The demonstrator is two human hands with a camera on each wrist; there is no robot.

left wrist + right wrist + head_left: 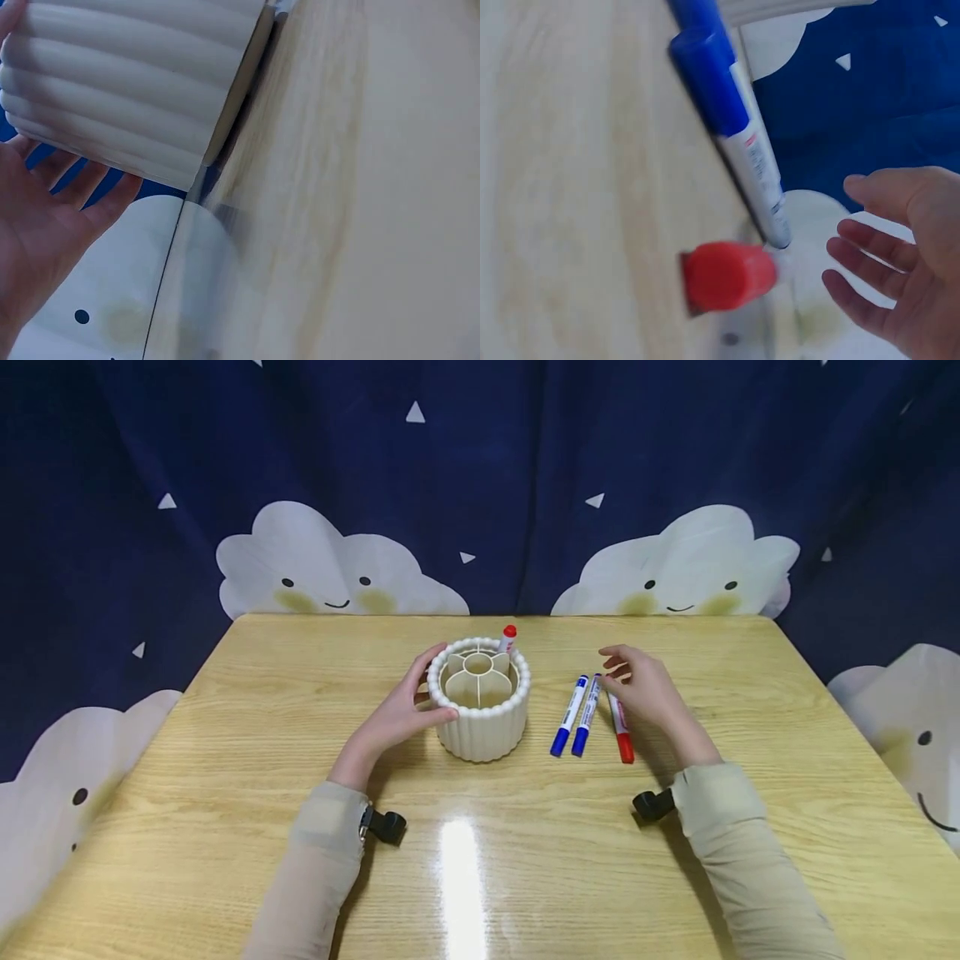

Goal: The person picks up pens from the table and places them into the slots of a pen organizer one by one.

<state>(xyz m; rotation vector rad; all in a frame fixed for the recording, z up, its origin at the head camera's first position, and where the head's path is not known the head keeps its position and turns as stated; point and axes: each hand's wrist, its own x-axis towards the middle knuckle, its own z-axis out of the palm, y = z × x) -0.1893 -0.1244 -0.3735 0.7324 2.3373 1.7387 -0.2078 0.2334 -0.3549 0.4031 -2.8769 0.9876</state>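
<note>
A cream, ribbed pen holder [480, 733] with a beaded rim stands on the table, divided inside into several compartments. One red-capped marker [507, 639] pokes up from its back right compartment. My left hand [401, 710] holds the holder's left side, thumb at the front rim and fingers round the back; in the left wrist view the fingers lie along the ribbed wall [135, 82]. To the right, my right hand [641, 685] hovers over the far end of a red marker [622, 735], holding nothing. Left of that lie two blue markers [570, 717], caps toward me.
The wooden table [225, 793] reaches back to a dark blue curtain [480, 468] with clouds and white triangles. Each wrist carries a black camera [387, 827] on a strap. Light reflects off the tabletop near the front.
</note>
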